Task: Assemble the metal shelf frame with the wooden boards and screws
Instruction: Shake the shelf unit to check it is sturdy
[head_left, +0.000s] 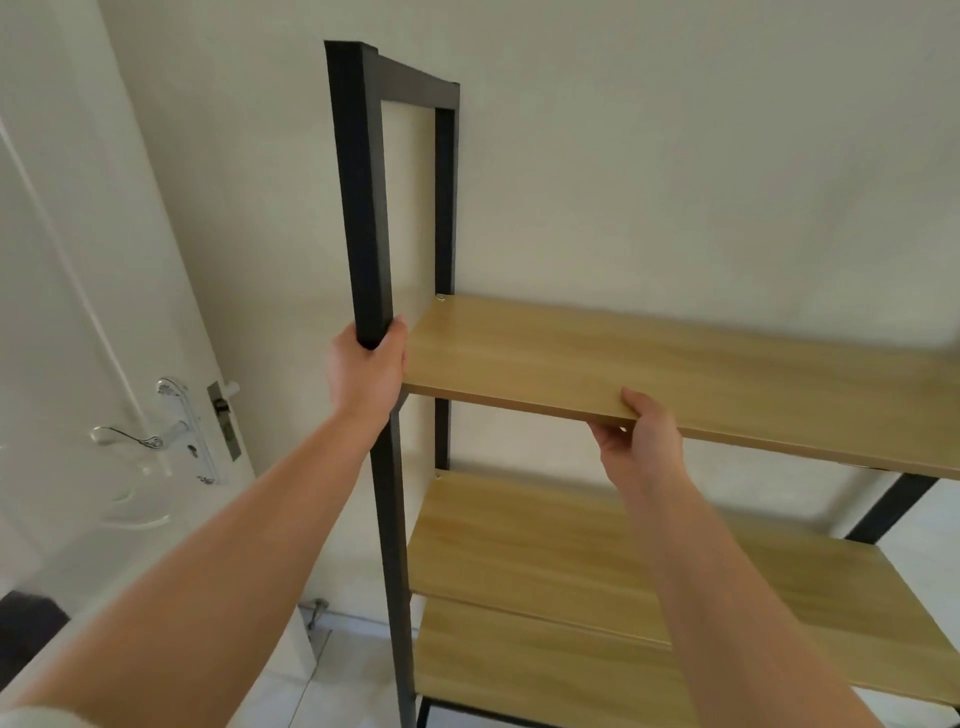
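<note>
The black metal shelf frame (361, 197) stands upright against a pale wall. My left hand (366, 371) grips its front left post at the level of the upper wooden board (675, 374). My right hand (636, 434) holds that board's front edge, thumb on top and fingers underneath. A small screw head (441, 298) shows at the board's back left corner. Two more wooden boards sit lower in the frame, a middle one (597, 551) and a bottom one (545, 670).
A white door (78, 312) with a silver lever handle (136, 439) stands open at the left. A black frame leg (891, 506) slants at the right. Pale floor tiles (343, 675) show below, with a door stop (317, 608) by the wall.
</note>
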